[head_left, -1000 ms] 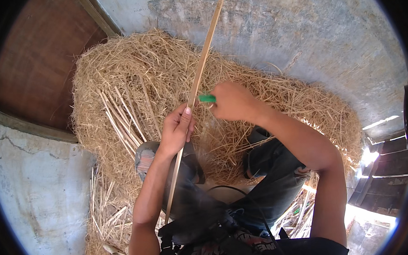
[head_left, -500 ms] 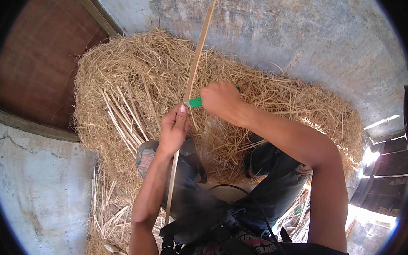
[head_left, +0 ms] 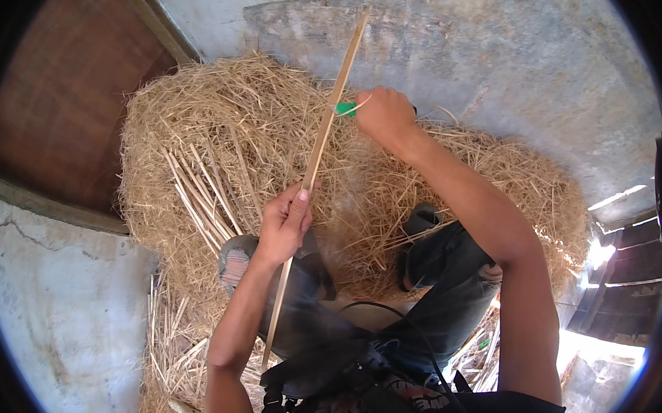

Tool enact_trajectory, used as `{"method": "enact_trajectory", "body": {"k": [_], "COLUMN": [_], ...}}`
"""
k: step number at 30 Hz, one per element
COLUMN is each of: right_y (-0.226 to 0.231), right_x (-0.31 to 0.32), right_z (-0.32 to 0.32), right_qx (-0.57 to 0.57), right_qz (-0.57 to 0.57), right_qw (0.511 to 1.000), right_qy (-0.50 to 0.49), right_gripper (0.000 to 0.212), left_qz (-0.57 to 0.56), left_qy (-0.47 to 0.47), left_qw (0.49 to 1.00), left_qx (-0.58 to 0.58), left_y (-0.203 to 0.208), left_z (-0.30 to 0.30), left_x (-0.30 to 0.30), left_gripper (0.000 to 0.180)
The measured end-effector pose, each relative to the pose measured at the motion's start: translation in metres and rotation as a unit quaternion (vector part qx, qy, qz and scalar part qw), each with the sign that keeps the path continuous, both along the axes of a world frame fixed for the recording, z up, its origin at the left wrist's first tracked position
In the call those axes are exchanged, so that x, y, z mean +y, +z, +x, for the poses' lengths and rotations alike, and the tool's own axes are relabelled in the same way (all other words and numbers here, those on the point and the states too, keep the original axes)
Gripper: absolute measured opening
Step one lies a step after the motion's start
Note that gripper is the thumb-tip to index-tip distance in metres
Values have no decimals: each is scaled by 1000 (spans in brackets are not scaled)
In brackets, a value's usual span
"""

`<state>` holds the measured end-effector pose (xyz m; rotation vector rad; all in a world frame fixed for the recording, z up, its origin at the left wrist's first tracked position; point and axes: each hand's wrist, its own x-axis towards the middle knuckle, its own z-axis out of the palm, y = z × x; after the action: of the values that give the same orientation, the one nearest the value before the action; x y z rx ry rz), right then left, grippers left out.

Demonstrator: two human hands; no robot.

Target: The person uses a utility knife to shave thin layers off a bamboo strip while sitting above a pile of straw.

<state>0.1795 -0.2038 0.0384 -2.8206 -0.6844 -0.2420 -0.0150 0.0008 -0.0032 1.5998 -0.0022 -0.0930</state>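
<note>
A long, flat bamboo strip (head_left: 321,149) slants up and away in front of me, its lower end passing beside my left thigh. Around its middle my left hand (head_left: 286,217) is closed, thumb lying along the strip. My right hand (head_left: 386,115) is wrapped round a green-handled utility knife (head_left: 347,109), farther up the strip. The knife's blade end meets the strip's right edge; the blade itself is hard to make out. A thin curled shaving (head_left: 361,106) hangs by the knife.
Straw-like shavings (head_left: 215,101) are heaped before me and around my feet. Several narrow strips (head_left: 201,194) lie on the heap at the left. A stained wall (head_left: 501,51) rises behind, with a brown panel (head_left: 75,99) at the left. More loose strips (head_left: 181,331) lie beside my left arm.
My right hand and the knife have slid up and away along the strip, from just beside my left hand. A curled shaving now shows. The strip's far end has tipped slightly right.
</note>
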Motion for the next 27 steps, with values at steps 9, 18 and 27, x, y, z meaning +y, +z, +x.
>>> {"method": "enact_trajectory", "body": {"k": [9,18,27], "right_y": [9,10,-4], "right_x": [-26,-153,-154], "right_z": [29,79,63], "right_qx": [-39,-43,143], "right_qz": [-6,65,424], "right_qw": [997,948,871], "right_qy": [-66,-309,-205], "right_gripper": [24,21,38], "left_qz": [22,81,-17], "left_qy": [-41,-167,-123], "left_qw": [999,983,992], "left_qx": [0,5,36], "left_y": [6,0,9], "left_z": [-9,-55,-46], "left_x": [4,38,40], "left_gripper": [45,41,34]}}
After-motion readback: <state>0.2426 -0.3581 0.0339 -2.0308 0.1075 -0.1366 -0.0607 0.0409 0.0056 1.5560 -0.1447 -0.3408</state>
